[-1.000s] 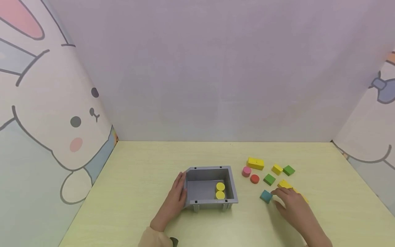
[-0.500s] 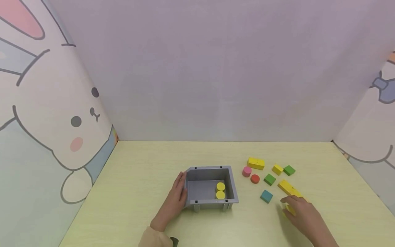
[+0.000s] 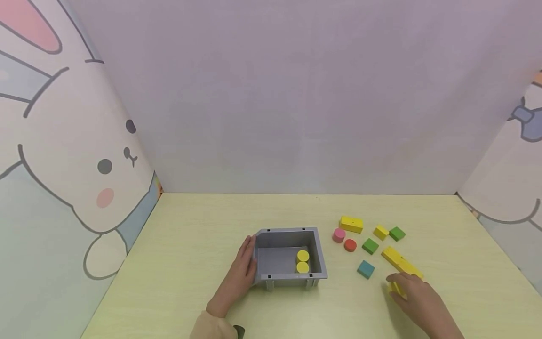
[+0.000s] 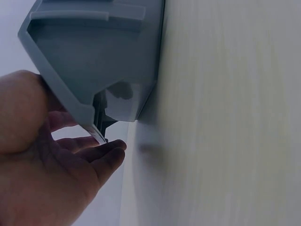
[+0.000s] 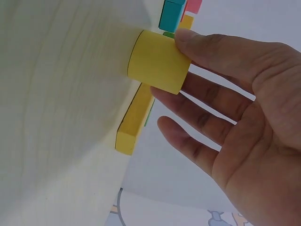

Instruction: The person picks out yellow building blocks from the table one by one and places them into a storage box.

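A pale backdrop (image 3: 271, 94) stood behind your work area, and the counter (image 3: 190, 235) extended in front of it. The gray bin (image 3: 292, 277) was positioned on the counter in front of you, open side up. Your left hand (image 3: 242, 270) was at the bin's left end and gripped the lip there, thumb opposed to the fingers. Your right hand (image 3: 417, 296) was well to the right of the bin. Its grip was narrow: thumb and fingers pinched the yellow piece (image 5: 160, 61). Whether that piece bore on the counter, you could not tell from the views.

The long yellow bar (image 3: 401, 261) lay diagonally on the counter, just beyond the pinched piece. The oblong yellow block (image 3: 351, 224) lay beyond the bin's right side, near the back of the group. The teal block (image 3: 366, 269) lay between the bin and your right hand. One green block (image 3: 370, 246) lay behind the teal block; a second green block (image 3: 397, 233) lay farther back, just beside the small yellow block (image 3: 381, 232). The pink cylinder (image 3: 339, 235) and the red disc (image 3: 350, 245) were near the bin's right wall, outside it. Two yellow cylinders (image 3: 302, 256) occupied the bin's right portion, one behind the other.
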Demonstrator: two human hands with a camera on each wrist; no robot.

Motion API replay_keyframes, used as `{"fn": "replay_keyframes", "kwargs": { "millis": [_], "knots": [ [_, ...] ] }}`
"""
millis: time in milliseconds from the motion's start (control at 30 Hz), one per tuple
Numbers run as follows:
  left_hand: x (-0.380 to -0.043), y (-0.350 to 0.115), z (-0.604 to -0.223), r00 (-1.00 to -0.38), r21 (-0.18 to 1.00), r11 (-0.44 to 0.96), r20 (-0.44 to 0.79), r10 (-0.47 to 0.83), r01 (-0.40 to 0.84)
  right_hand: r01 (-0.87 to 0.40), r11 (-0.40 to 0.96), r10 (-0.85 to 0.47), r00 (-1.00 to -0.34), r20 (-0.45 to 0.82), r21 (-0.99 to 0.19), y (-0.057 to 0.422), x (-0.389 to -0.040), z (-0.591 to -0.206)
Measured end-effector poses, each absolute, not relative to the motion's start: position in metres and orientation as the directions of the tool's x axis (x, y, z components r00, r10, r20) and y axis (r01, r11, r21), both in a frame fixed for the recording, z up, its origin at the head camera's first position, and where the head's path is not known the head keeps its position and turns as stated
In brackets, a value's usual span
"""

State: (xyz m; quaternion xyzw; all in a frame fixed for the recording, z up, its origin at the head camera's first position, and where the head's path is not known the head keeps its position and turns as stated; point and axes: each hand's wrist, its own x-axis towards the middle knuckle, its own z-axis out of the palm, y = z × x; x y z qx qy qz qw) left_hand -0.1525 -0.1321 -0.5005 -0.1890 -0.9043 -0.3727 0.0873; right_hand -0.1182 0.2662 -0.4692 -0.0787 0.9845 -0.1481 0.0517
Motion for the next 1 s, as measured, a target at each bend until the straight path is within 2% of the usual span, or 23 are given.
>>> {"fn": "replay_keyframes", "kwargs": {
  "millis": [433, 800, 1000],
  "knots": [
    [-0.153, -0.132, -0.5, -0.915, 0.642, 0.652, 0.294, 0.277, 0.404, -0.161, 0.945, -0.185, -0.981, -0.058, -0.284, 0.263, -0.121, -0.464],
    [-0.153, -0.132, -0.501, -0.914, 0.637, 0.655, 0.298, 0.276, 0.406, -0.263, 0.924, -0.232, -0.963, 0.14, -0.278, 0.247, -0.123, -0.455],
    [-0.153, -0.132, -0.5, -0.916, 0.64, 0.655, 0.292, 0.277, 0.402, -0.304, 0.909, -0.259, -0.948, 0.186, -0.283, 0.234, -0.126, -0.445]
  ]
}}
